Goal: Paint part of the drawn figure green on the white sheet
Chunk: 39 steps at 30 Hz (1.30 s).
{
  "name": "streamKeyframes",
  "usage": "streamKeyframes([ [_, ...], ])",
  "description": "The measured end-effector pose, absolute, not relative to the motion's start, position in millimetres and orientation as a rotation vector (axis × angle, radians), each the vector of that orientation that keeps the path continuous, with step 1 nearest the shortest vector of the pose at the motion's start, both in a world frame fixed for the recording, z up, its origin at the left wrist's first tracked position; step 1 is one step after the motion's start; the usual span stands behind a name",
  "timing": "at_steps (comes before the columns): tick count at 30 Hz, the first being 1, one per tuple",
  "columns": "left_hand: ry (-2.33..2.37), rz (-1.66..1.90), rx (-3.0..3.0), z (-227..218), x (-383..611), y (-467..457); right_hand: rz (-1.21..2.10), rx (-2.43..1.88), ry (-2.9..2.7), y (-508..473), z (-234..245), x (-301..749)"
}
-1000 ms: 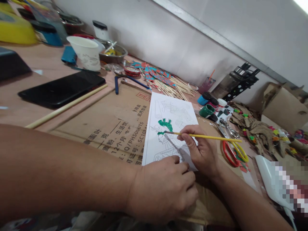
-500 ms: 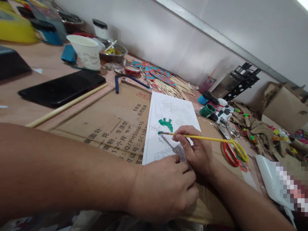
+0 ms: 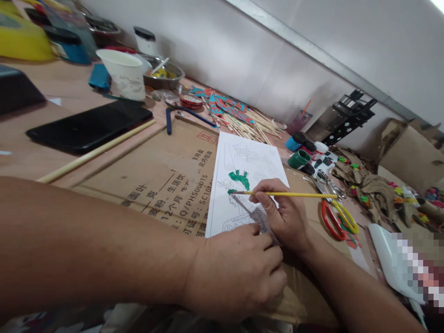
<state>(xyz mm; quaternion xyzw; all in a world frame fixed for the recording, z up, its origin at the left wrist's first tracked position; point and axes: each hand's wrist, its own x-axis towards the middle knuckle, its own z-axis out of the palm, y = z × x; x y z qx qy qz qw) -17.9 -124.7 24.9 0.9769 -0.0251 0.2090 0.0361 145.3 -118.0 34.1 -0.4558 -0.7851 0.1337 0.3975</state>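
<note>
A white sheet with a line drawing [image 3: 243,162] lies on flattened brown cardboard [image 3: 166,175]. Part of the drawing is painted green. My right hand [image 3: 286,215] pinches a thin yellow paintbrush [image 3: 294,194], its tip touching the green patch on the sheet. My left hand [image 3: 239,270] rests with curled fingers on the sheet's near edge, pressing it down. Small paint pots, one green [image 3: 298,159] and one blue [image 3: 294,142], stand just beyond the sheet on the right.
Red-and-yellow scissors [image 3: 338,217] lie right of my hand. A black phone [image 3: 90,127] and a long wooden stick [image 3: 93,152] lie at left. Further back are a white paper cup [image 3: 123,74], a metal bowl [image 3: 164,78] and a pile of thin sticks [image 3: 249,125].
The brush handle has tilted slightly upward and my right hand shifted a little over the drawing. My left hand has stayed put.
</note>
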Motion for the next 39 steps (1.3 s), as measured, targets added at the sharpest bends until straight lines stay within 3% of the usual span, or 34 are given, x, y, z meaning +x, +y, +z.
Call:
streamKeyframes([
  [22,-0.079,0.632,3.006,27,-18,-125,0.425,-1.194,-1.954,-114,30,146],
  [39,-0.036,0.582,3.002,26,-18,-127,0.309,-1.217,-1.876,-119,30,155],
])
